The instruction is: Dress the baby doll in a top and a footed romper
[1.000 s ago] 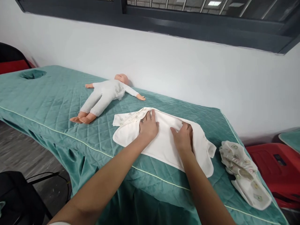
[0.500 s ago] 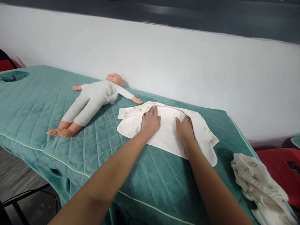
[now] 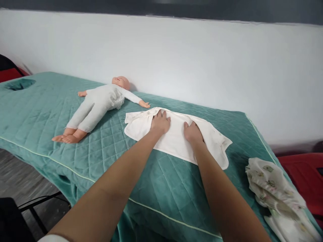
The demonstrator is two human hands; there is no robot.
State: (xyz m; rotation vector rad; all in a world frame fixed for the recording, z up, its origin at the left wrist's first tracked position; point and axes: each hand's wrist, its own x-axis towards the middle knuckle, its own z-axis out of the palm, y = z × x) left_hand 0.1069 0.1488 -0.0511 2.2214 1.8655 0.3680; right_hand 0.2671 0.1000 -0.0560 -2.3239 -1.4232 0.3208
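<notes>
Garment lies opened on the bed, seemingly steadied by the left hand, grip spread apart; a flap partly covers the right hand, whose grip cannot be told.

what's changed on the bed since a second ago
The white shirt has shifted across the bed, away from the near edge and toward the wall. The left hand and right hand have gone with it, both still touching it. The doll and the patterned cloth stayed put.
</notes>
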